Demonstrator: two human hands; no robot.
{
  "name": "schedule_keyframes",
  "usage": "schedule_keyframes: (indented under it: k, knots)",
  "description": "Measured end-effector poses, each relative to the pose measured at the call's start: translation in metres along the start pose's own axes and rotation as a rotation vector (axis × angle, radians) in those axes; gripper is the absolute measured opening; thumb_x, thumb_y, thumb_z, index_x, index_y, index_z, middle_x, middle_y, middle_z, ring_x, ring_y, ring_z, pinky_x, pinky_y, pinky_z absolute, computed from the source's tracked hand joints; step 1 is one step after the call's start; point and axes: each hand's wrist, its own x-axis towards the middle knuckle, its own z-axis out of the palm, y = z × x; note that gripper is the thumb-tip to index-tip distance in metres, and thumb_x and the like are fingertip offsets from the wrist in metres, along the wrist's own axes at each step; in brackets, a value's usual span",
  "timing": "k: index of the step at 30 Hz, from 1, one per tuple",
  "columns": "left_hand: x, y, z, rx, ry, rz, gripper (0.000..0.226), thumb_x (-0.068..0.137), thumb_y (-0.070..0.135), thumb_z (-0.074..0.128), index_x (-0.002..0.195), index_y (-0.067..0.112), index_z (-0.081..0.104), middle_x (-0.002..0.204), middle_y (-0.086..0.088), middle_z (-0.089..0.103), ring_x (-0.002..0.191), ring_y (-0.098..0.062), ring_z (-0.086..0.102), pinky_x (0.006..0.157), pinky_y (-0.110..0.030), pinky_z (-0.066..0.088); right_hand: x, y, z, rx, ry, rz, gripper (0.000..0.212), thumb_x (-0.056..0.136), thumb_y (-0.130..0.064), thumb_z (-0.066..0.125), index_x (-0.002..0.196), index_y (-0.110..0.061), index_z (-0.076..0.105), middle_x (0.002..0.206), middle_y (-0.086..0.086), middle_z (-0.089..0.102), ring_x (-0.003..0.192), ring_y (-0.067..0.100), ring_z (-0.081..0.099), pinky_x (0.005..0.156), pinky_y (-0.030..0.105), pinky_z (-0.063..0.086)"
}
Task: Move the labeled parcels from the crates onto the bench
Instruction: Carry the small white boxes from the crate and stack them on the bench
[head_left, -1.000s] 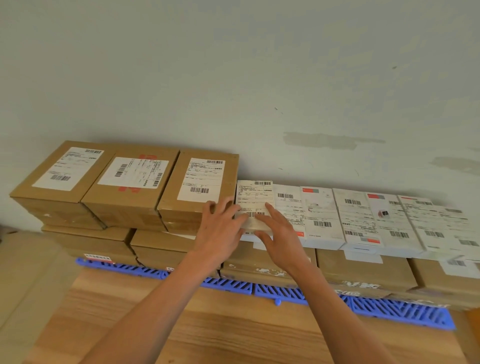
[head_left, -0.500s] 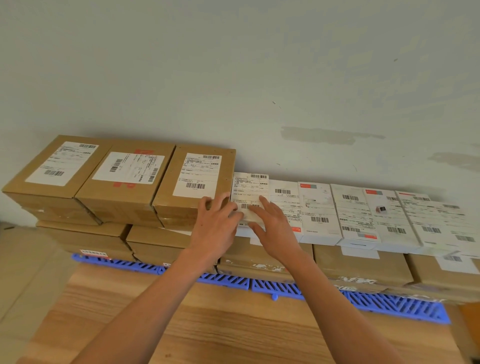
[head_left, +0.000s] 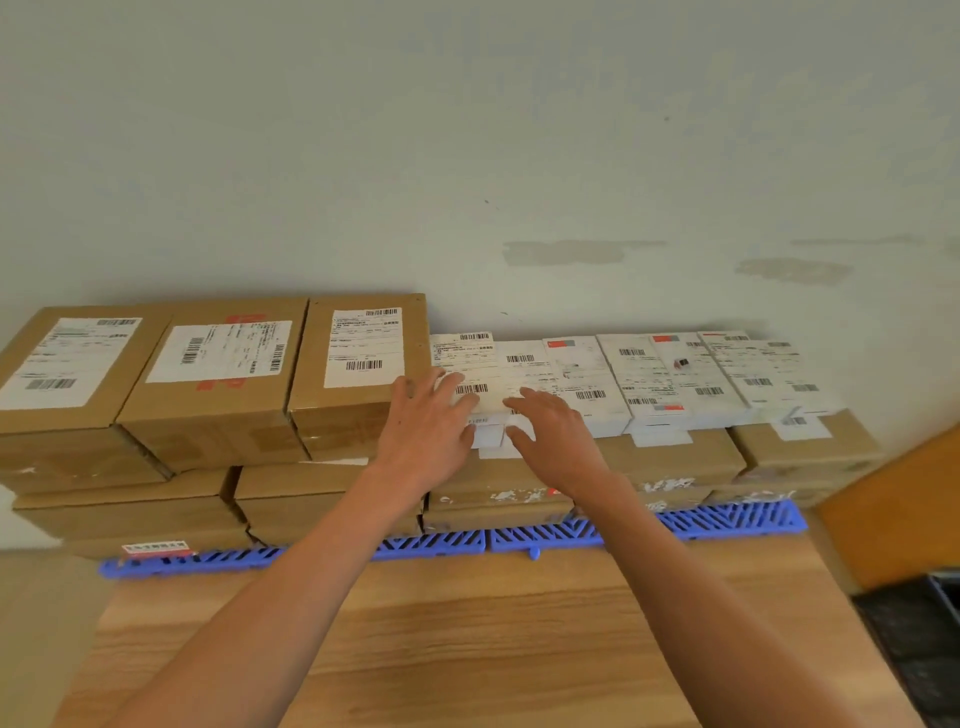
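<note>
Squaring up white parcel (head_left: 470, 371): left hand (head_left: 423, 434) and right hand (head_left: 553, 439), fingers spread flat, press its near edge, likely nudging it against brown box (head_left: 358, 374) beside left hand.

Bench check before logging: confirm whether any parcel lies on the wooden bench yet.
No: the wooden bench shows only bare wood beneath the arms.

You can't read any text here; every label is too blurred or small. Taking the tall brown box (head_left: 358, 374) beside your left hand as the landmark: its white shipping label (head_left: 367, 347) shows only barcodes and grey lines. The two brown boxes (head_left: 156, 384) to its left carry similar labels, one over red print. The white parcels (head_left: 623, 379) to its right show barcodes and small red patches, nothing legible.
</note>
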Motion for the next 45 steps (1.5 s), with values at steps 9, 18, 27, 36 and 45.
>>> schedule_keyframes:
  k: [9, 18, 27, 36, 45]
  knots:
    - [0.014, 0.076, -0.016, -0.124, -0.053, 0.219, 0.046, 0.105, 0.041, 0.044, 0.15, 0.029, 0.044, 0.155, 0.003, 0.043, 0.142, -0.023, 0.033, 0.113, -0.049, 0.027, -0.095, 0.04, -0.049, 0.047, 0.156, 0.239, 0.041, 0.101, -0.027, 0.056, 0.142, -0.023, 0.055, 0.148, 0.0, 0.053, 0.136, 0.023, 0.046, 0.107, 0.04, 0.04]
    - [0.031, 0.292, -0.013, -0.221, -0.125, 0.526, 0.044, 0.103, 0.042, 0.044, 0.143, 0.025, 0.052, 0.145, 0.001, 0.053, 0.133, -0.023, 0.043, 0.105, -0.046, 0.035, -0.262, 0.161, -0.119, 0.007, 0.336, 0.531, 0.037, 0.099, -0.027, 0.06, 0.136, -0.021, 0.06, 0.133, -0.001, 0.064, 0.123, 0.021, 0.056, 0.1, 0.039, 0.046]
    - [-0.023, 0.559, -0.01, -0.255, -0.181, 0.851, 0.048, 0.102, 0.045, 0.045, 0.146, 0.027, 0.05, 0.146, 0.002, 0.053, 0.133, -0.023, 0.045, 0.107, -0.046, 0.039, -0.477, 0.298, -0.172, -0.031, 0.455, 0.816, 0.038, 0.098, -0.031, 0.06, 0.136, -0.026, 0.059, 0.139, -0.006, 0.06, 0.13, 0.017, 0.052, 0.109, 0.037, 0.043]
    - [-0.06, 0.737, -0.013, -0.285, -0.218, 1.032, 0.049, 0.102, 0.047, 0.046, 0.146, 0.028, 0.05, 0.144, 0.003, 0.055, 0.129, -0.021, 0.051, 0.102, -0.047, 0.042, -0.625, 0.38, -0.206, -0.014, 0.502, 1.053, 0.039, 0.1, -0.031, 0.057, 0.138, -0.024, 0.058, 0.14, -0.003, 0.06, 0.128, 0.021, 0.055, 0.104, 0.036, 0.044]
    - [-0.043, 0.859, 0.02, -0.297, -0.3, 1.122, 0.049, 0.103, 0.046, 0.046, 0.148, 0.027, 0.048, 0.145, 0.003, 0.054, 0.131, -0.019, 0.049, 0.103, -0.044, 0.042, -0.669, 0.474, -0.224, 0.023, 0.478, 1.145, 0.039, 0.102, -0.032, 0.054, 0.14, -0.025, 0.057, 0.141, -0.006, 0.059, 0.128, 0.02, 0.054, 0.105, 0.036, 0.044]
